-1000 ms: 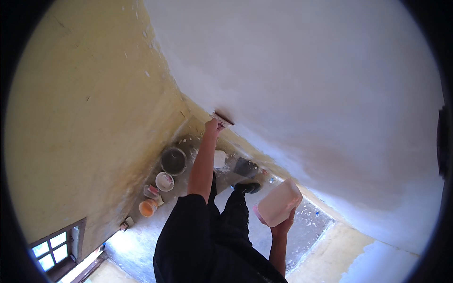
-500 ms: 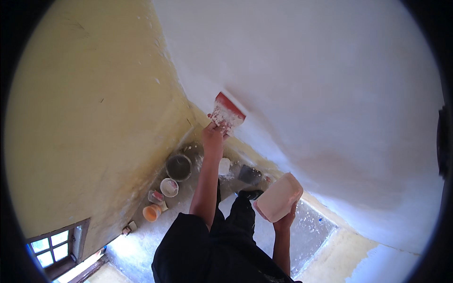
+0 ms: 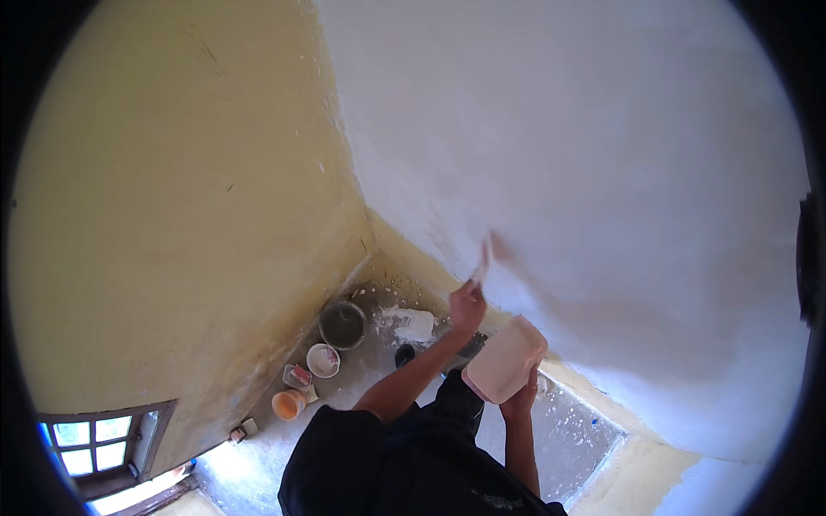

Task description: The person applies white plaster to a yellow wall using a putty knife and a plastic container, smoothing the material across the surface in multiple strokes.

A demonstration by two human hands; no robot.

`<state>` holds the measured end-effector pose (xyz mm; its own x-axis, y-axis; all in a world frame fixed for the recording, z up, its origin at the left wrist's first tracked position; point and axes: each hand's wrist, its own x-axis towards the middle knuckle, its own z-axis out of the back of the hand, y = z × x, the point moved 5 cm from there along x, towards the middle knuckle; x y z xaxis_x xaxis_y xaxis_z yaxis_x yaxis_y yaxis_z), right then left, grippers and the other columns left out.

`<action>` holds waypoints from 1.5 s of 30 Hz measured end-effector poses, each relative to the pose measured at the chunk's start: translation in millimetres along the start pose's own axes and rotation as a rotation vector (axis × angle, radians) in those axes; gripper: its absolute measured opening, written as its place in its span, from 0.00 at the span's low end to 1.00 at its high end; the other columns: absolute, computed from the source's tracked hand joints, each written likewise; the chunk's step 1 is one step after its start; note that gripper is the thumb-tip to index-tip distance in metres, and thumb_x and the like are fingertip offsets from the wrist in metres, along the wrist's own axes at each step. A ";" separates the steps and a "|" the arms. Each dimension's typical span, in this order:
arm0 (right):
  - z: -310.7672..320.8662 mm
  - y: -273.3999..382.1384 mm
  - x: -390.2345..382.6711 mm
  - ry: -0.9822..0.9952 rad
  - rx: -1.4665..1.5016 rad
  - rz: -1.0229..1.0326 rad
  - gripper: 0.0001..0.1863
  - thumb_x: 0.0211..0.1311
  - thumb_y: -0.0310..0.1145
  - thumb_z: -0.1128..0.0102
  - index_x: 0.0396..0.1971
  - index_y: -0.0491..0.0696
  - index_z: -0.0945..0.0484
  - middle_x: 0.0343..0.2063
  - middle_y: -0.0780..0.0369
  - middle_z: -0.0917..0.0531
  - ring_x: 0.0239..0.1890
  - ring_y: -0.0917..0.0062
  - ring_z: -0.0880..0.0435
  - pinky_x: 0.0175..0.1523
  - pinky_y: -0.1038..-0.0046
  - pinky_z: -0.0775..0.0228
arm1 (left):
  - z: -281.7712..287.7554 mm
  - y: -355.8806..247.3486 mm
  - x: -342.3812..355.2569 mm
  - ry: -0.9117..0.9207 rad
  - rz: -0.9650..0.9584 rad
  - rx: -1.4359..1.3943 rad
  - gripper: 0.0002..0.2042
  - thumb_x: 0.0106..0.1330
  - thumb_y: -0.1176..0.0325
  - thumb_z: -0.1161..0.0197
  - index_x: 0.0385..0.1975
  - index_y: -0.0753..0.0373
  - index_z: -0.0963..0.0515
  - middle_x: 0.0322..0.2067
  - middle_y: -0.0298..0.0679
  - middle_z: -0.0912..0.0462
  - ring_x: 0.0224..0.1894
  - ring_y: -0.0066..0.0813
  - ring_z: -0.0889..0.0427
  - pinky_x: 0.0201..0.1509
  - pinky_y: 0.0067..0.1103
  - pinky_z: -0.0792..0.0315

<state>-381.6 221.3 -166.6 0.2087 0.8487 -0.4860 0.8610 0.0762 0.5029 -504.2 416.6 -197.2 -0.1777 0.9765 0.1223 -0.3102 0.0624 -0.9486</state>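
Head view: left hand (image 3: 467, 308) has its fingers wrapped round the scraper (image 3: 483, 265), long axis running far, slightly right, toward the white wall (image 3: 602, 172); tub (image 3: 506, 359)'s near-right, gripped by the right hand (image 3: 520, 401).

The scraper (image 3: 483, 261) is by the right wall (image 3: 594, 163), ahead of the tub (image 3: 504, 361). Buckets (image 3: 342, 327) stand on the floor (image 3: 354, 378) beside the left wall (image 3: 189, 241).

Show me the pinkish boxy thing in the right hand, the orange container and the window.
Pinkish boxy thing (image 3: 505, 359): head view, middle of its broad face.
Orange container (image 3: 297, 402): head view, its side wall.
Window (image 3: 92, 445): head view, where its bars cross.
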 end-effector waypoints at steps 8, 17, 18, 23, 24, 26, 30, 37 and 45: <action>-12.7 -5.7 -10.8 0.094 -0.056 0.032 0.29 0.74 0.52 0.63 0.66 0.49 0.42 0.60 0.60 0.29 0.61 0.67 0.28 0.65 0.61 0.35 | 53.6 120.6 145.2 -0.258 0.406 -0.176 0.11 0.56 0.69 0.44 0.25 0.72 0.20 0.22 0.54 0.19 0.23 0.46 0.19 0.28 0.36 0.28; -10.3 -6.0 -2.5 0.101 -0.114 0.102 0.28 0.74 0.50 0.62 0.67 0.49 0.43 0.60 0.59 0.30 0.62 0.66 0.30 0.65 0.62 0.36 | 61.1 -55.9 67.0 0.063 0.089 -0.270 0.09 0.64 0.72 0.44 0.32 0.73 0.22 0.25 0.50 0.17 0.28 0.38 0.16 0.33 0.30 0.26; -10.0 -8.3 1.5 0.099 -0.154 0.110 0.29 0.74 0.50 0.62 0.67 0.49 0.43 0.60 0.59 0.30 0.62 0.66 0.29 0.66 0.62 0.36 | 76.9 -58.5 57.0 0.111 0.132 -0.249 0.09 0.65 0.71 0.44 0.33 0.73 0.22 0.25 0.49 0.16 0.27 0.36 0.16 0.31 0.29 0.27; -15.7 -27.9 20.0 0.079 -0.087 0.069 0.29 0.74 0.50 0.62 0.66 0.48 0.43 0.60 0.59 0.30 0.62 0.67 0.29 0.66 0.62 0.36 | 135.9 -91.6 8.9 0.440 0.127 0.028 0.08 0.64 0.70 0.43 0.31 0.70 0.22 0.22 0.49 0.19 0.25 0.39 0.17 0.29 0.31 0.27; -18.0 -32.1 22.9 0.089 -0.103 0.041 0.29 0.74 0.50 0.61 0.66 0.47 0.42 0.60 0.58 0.29 0.62 0.67 0.29 0.66 0.63 0.36 | 140.7 -96.4 -1.8 0.446 0.121 0.035 0.08 0.64 0.70 0.43 0.31 0.70 0.22 0.22 0.49 0.19 0.25 0.39 0.17 0.29 0.31 0.27; -30.0 -41.5 26.3 0.101 -0.096 0.003 0.29 0.74 0.51 0.61 0.66 0.47 0.42 0.60 0.58 0.29 0.62 0.68 0.29 0.66 0.63 0.37 | 144.6 -114.9 -22.0 0.483 -0.159 0.255 0.09 0.64 0.67 0.45 0.32 0.67 0.22 0.22 0.50 0.19 0.26 0.47 0.18 0.31 0.35 0.25; -37.3 -66.9 39.2 0.193 -0.166 -0.087 0.32 0.71 0.54 0.57 0.65 0.47 0.40 0.60 0.58 0.29 0.62 0.68 0.29 0.66 0.63 0.37 | 135.5 -120.9 -43.0 0.507 -0.245 0.579 0.12 0.65 0.63 0.47 0.37 0.65 0.22 0.26 0.51 0.18 0.29 0.54 0.19 0.34 0.38 0.24; -63.0 -87.0 37.7 0.254 -0.182 -0.109 0.34 0.69 0.56 0.54 0.65 0.47 0.39 0.60 0.59 0.29 0.62 0.67 0.29 0.66 0.62 0.39 | 133.7 -115.3 -36.8 0.419 -0.109 0.803 0.11 0.64 0.63 0.46 0.37 0.61 0.21 0.30 0.49 0.18 0.32 0.50 0.17 0.37 0.41 0.22; -57.9 -95.2 41.3 0.220 -0.163 -0.131 0.33 0.69 0.55 0.54 0.63 0.46 0.38 0.59 0.59 0.27 0.61 0.67 0.29 0.67 0.63 0.40 | 127.8 -103.1 -61.7 0.547 -0.195 0.826 0.11 0.62 0.63 0.44 0.37 0.60 0.19 0.34 0.47 0.18 0.34 0.49 0.17 0.40 0.40 0.23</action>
<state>-481.8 279.4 -193.2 -0.0200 0.9175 -0.3972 0.7847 0.2606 0.5625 -580.7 323.6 -69.6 0.3340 0.9379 -0.0937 -0.8744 0.2712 -0.4023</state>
